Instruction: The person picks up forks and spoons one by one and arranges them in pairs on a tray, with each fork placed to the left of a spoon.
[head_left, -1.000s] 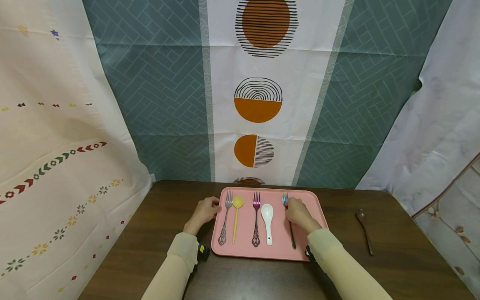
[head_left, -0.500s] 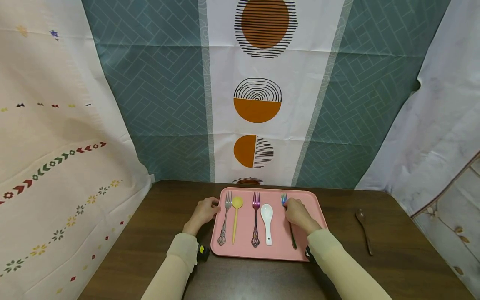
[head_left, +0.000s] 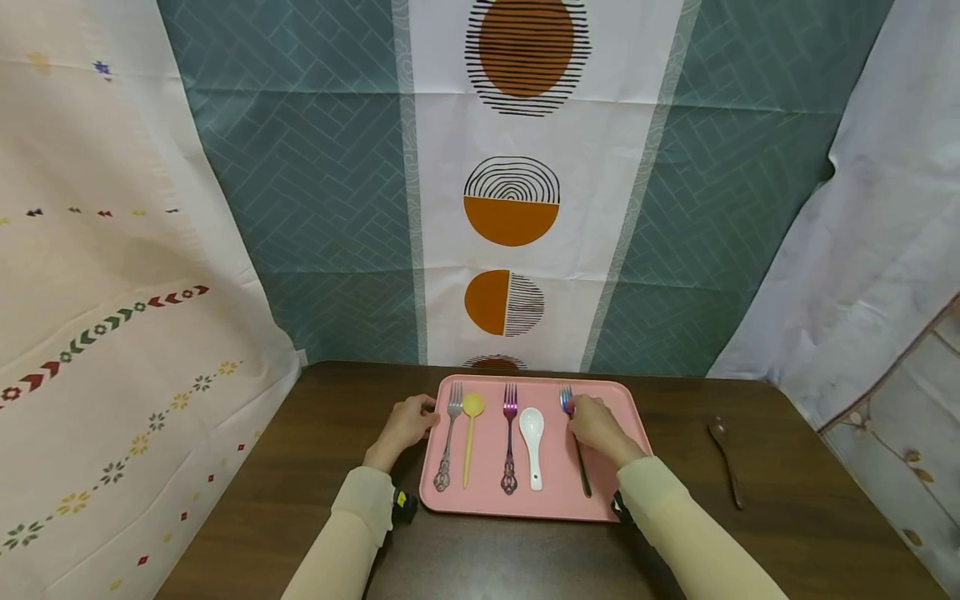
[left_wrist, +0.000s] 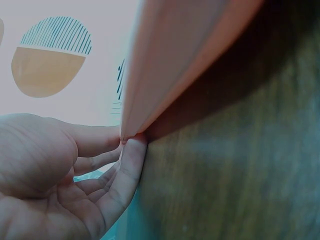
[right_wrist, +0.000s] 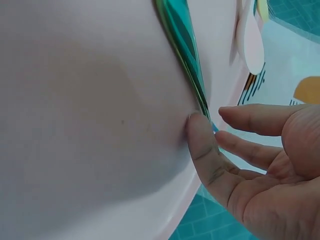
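A pink tray (head_left: 491,502) lies on the table. My left hand (head_left: 407,423) pinches its left edge; the left wrist view has fingertips (left_wrist: 134,150) right at the rim. On the tray, from left, are an ornate silver fork (head_left: 447,446), a yellow spoon (head_left: 472,408), a purple-headed ornate fork (head_left: 510,404), a white spoon (head_left: 532,425) and an iridescent fork (head_left: 584,479). My right hand (head_left: 597,427) straddles the iridescent fork's neck. In the right wrist view the index finger (right_wrist: 205,155) touches the green handle, while the thumb (right_wrist: 257,118) stands slightly apart.
A dark brown spoon (head_left: 726,458) lies on the wooden table (head_left: 675,417), right of the tray. Patterned cloth (head_left: 341,208) hangs behind the table, with pale cloths on both sides. My sleeves (head_left: 675,517) reach in from the front.
The iridescent fork's handle end has swung very slightly to the right. Both hands keep nearly the same places; the head view has shifted a little.
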